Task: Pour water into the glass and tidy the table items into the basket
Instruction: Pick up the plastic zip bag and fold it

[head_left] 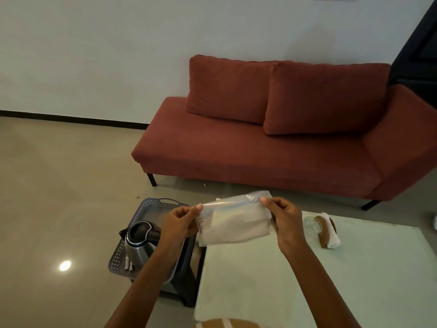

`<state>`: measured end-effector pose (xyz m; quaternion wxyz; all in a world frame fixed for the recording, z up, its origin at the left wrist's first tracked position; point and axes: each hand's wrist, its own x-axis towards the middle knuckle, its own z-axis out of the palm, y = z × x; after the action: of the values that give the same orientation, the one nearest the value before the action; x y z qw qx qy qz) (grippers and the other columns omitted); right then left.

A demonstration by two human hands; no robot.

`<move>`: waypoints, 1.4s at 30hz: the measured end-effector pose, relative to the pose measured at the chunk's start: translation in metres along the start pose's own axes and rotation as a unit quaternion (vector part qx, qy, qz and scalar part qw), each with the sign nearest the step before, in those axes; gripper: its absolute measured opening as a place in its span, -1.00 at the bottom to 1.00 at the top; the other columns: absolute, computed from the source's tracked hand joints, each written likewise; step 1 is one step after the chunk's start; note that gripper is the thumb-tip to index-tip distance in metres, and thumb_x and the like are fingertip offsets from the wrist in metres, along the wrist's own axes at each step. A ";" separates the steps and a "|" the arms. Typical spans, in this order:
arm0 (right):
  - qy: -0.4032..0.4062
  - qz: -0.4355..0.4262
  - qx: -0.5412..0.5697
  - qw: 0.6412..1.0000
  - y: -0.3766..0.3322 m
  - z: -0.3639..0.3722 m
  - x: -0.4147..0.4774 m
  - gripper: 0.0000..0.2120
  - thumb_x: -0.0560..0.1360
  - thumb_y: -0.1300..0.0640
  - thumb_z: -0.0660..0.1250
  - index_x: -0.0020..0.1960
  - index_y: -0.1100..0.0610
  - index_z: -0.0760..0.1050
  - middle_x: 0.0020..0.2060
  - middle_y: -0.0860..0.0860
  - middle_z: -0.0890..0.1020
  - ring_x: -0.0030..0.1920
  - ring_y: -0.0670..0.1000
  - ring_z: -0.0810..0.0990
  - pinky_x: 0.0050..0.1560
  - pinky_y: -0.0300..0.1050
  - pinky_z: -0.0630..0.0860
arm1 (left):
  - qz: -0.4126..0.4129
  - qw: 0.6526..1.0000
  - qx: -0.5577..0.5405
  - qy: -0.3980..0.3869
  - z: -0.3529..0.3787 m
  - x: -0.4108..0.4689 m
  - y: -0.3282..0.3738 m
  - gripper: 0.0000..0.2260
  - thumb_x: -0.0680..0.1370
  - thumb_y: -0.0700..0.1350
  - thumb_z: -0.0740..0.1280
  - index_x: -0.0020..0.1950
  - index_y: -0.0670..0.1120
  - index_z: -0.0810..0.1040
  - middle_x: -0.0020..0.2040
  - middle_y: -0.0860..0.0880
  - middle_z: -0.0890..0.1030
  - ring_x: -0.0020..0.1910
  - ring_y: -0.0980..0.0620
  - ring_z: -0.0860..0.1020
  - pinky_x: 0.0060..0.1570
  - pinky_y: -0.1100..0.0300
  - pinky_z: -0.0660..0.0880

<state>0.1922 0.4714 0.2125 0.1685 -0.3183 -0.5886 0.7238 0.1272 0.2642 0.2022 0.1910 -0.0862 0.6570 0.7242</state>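
Observation:
Both my hands hold a clear plastic bag [234, 221] with a pale folded cloth inside, above the table's far left corner. My left hand [181, 221] pinches its left top edge and my right hand [283, 218] pinches its right top edge. A grey perforated basket [142, 209] stands on a dark stool left of the table, with a steel kettle [139, 242] in it. A glass [312, 224] sits on the pale glass table [354, 268] at the far right, beside a brown holder with a white napkin [329, 233].
A red sofa [272, 150] stands behind the table against a white wall. Tiled floor stretches out on the left. A brown and white object [227, 324] shows at the table's near edge.

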 end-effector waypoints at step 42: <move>-0.149 -0.003 0.018 0.989 -0.008 -0.031 0.005 -0.67 0.45 0.49 0.22 -0.05 0.09 0.54 -0.09 0.04 0.65 -0.14 0.06 0.64 -0.23 -0.20 0.63 | -0.039 0.979 -0.094 -0.178 0.002 -0.004 0.011 -0.75 0.52 -0.38 0.21 0.10 -0.09 0.46 0.08 -0.14 0.62 -0.16 -0.03 0.69 -0.31 0.12 0.64</move>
<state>0.2082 0.4994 0.2154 0.0871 -0.2023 -0.5947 0.7732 0.1269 0.2644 0.2136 0.3242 0.0006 0.5373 0.7786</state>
